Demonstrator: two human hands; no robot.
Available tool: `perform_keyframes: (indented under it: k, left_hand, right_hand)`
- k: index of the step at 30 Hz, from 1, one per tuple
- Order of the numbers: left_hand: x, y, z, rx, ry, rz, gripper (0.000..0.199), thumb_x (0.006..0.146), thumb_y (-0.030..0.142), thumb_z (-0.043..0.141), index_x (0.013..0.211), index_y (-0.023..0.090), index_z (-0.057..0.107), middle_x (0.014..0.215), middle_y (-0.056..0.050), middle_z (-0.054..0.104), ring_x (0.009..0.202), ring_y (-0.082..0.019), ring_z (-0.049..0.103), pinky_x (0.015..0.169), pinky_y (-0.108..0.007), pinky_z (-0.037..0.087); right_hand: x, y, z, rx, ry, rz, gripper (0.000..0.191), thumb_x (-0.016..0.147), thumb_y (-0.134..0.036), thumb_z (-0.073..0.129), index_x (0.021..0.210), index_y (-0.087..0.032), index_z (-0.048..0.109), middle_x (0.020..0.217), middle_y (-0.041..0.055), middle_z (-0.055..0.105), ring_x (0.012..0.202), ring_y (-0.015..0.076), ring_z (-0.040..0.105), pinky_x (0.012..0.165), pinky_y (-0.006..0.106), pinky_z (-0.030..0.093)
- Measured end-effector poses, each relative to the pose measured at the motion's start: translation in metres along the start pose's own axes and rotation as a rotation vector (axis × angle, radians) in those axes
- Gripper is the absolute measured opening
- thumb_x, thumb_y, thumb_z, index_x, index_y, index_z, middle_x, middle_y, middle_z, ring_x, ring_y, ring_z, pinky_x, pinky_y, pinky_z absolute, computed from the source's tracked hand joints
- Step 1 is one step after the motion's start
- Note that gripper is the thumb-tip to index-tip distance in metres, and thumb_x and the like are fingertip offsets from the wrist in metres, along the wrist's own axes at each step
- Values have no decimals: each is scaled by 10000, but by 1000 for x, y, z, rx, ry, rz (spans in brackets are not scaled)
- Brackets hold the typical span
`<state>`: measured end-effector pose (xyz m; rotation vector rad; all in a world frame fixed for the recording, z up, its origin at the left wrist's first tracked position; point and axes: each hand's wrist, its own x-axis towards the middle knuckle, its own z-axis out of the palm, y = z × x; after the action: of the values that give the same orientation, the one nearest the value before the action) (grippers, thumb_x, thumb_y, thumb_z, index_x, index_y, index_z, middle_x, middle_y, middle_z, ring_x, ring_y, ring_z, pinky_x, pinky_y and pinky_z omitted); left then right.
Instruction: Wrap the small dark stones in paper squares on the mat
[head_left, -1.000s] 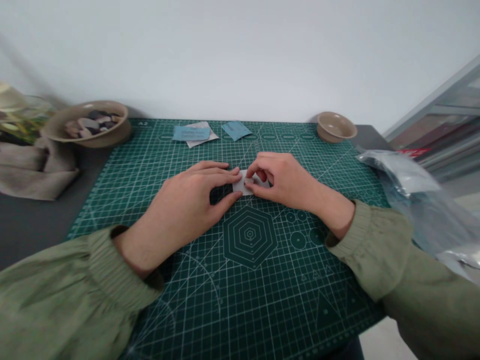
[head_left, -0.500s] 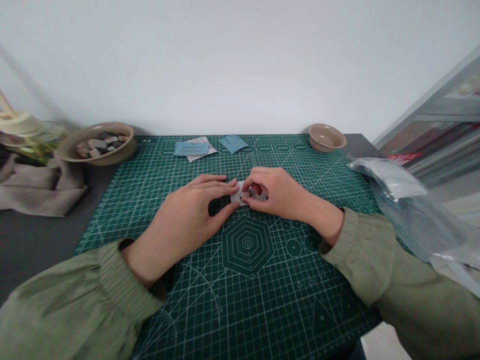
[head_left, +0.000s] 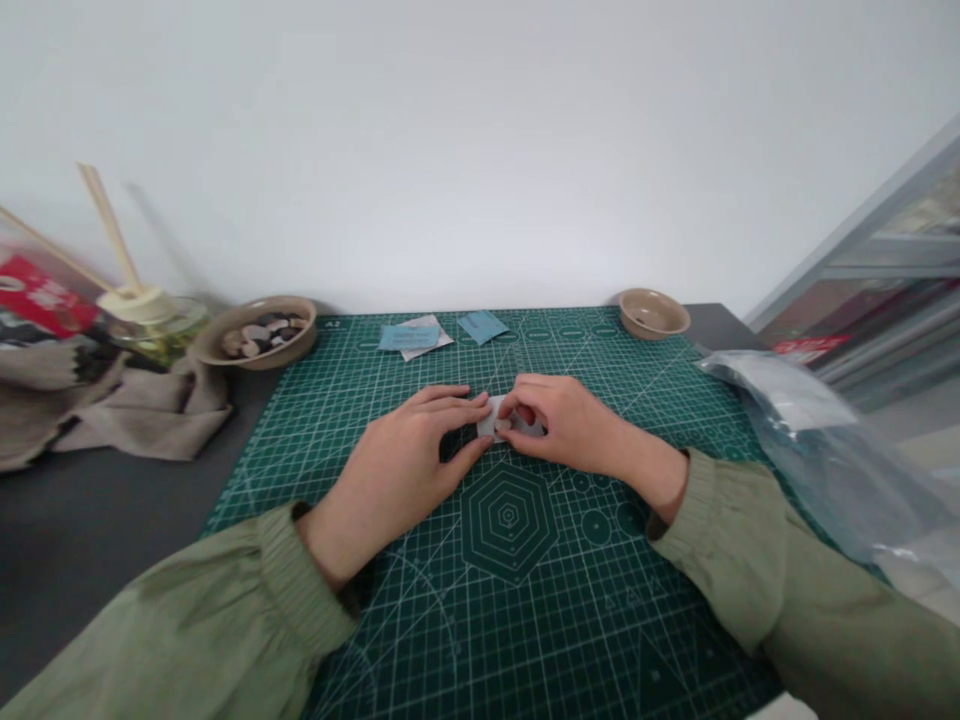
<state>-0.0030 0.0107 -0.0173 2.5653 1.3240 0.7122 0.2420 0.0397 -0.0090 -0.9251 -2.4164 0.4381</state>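
While we are looking for readable writing, we are finding little: the green cutting mat [head_left: 420, 620] is showing a white grid, circles and a nested hexagon, and a small mark at its far left corner that is too blurred to read. The blue paper slips [head_left: 409, 337] at the far edge are carrying print we cannot make out, and a red label [head_left: 41, 297] at the far left is likewise illegible.

We are seeing the left hand [head_left: 397, 465] lying palm down on the mat, its thumb and forefinger closing on the left edge of a small white piece [head_left: 491, 420]. The right hand [head_left: 562, 420] is curling over the same piece from the other side, fingertips pinching it. The piece is sitting on the mat just beyond the hexagon, between the two hands, mostly covered by fingers, so we cannot tell its full shape or material.

Both forearms are wearing olive green sleeves [head_left: 225, 620]. A brown bowl of pebbles [head_left: 259, 335] is standing at the mat's far left corner, an empty brown bowl [head_left: 652, 312] at the far right. A clear plastic bag [head_left: 840, 440] is lying at the right, cut off by the frame.
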Motion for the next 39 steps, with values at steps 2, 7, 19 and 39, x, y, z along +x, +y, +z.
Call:
perform_keyframes:
  k: [2,7,19,39]
  left_hand:
    - [0,1,-1,2,-3,0,357,1036,427,661,1351,295,767,1375,-1,778,1382,-289,658,1123,-522,601]
    - [0,2,-1,4,-16,-11,350,1021,397,683,1338,282,775,1373,-7,778,1382,-288,658,1133,-519,598]
    - [0,2,-1,-6,-8,-7,344,1020,393,675,1329,284,780,1369,-23,780,1374,-291,666,1129,-511,598]
    - [-2,2,0,-16,-9,-28,356,1023,373,689,1364,299,758,1403,-2,763,1402,-265,641,1146,-494,586]
  right_hand:
    - [-5,0,-3,1,-15,-3,63,947,-202,772,970,-165,726,848,-9,608,754,130,555,722,272,424]
    - [-8,9,-8,-19,7,65,106,957,-261,782,987,-168,741,780,-31,556,710,129,543,696,276,416]
    - [-9,6,-6,-1,14,25,75,959,-236,770,982,-180,725,803,-25,574,718,129,543,710,273,425]
    - [-2,8,-7,-78,28,88,60,943,-220,783,962,-182,740,769,-31,568,687,129,523,674,278,384]
